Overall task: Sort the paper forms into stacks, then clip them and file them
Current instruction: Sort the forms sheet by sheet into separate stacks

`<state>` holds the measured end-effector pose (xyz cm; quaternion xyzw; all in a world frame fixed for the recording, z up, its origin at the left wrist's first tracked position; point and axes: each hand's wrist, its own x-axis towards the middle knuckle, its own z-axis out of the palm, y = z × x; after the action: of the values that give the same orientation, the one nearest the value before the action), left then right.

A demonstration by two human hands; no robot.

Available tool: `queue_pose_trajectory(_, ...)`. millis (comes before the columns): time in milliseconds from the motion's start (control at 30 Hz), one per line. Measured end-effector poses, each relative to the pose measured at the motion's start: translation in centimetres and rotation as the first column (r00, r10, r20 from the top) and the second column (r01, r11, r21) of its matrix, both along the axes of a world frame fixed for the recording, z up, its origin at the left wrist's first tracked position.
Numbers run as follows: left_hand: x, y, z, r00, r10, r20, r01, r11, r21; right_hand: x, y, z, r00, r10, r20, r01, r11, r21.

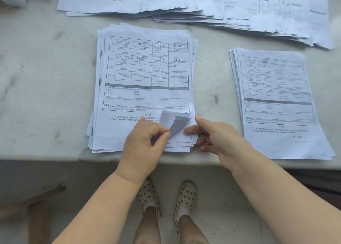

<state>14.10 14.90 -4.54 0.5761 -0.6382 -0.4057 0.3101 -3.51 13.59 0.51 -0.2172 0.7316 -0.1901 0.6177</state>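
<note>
A person stands at a pale marble table (pixel 46 77) with both bare arms reaching over its near edge. In the middle of the table lies a thick, slightly fanned stack of forms (pixel 144 73), printed with ruled boxes and some handwriting, its bottom edge close to the table's front. The left hand (pixel 143 142) rests on the lower part of this stack, and its thumb and forefinger pinch the bottom right corner of the top sheet (pixel 173 122), which is curled up and folded back so that its blank underside shows. The right hand (pixel 215 138) sits just beside that corner at the stack's right edge; its thumb lies on top of the sheets, its forefinger points toward the curled corner, and its other fingers curl under the edge of the pile, gripping the corner of the stack. To the right, apart from the middle pile, lies a second stack of forms (pixel 276 103), neater and angled a little, with nothing touching it. Along the far side of the table, many more sheets are spread out in overlapping rows of loose papers (pixel 203 1). Below the table edge the floor shows, along with the person's feet in spotted slippers (pixel 184 194) and white socks. A wooden stool (pixel 36 206) stands at the lower left.
</note>
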Motion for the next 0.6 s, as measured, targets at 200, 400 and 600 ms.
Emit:
queue_pose_trajectory(200, -0.51, 0.12, -0.17, 0.993, 0.103, -0.059, -0.1, 0.993, 0.061, -0.1, 0.11, -0.39, 0.994, 0.088, -0.072, -0.09, 0.995, -0.032)
queue_pose_trajectory(400, -0.57, 0.23, -0.35, 0.989, 0.137, -0.062, -0.135, 0.99, 0.04, -0.68, 0.12, -0.66, 0.996, 0.074, -0.044, -0.074, 0.997, -0.007)
queue_pose_trajectory(600, -0.33, 0.13, 0.12, 0.991, 0.116, -0.064, -0.115, 0.993, 0.015, -1.03, 0.14, -0.9, 0.994, 0.106, -0.019, -0.106, 0.994, -0.004)
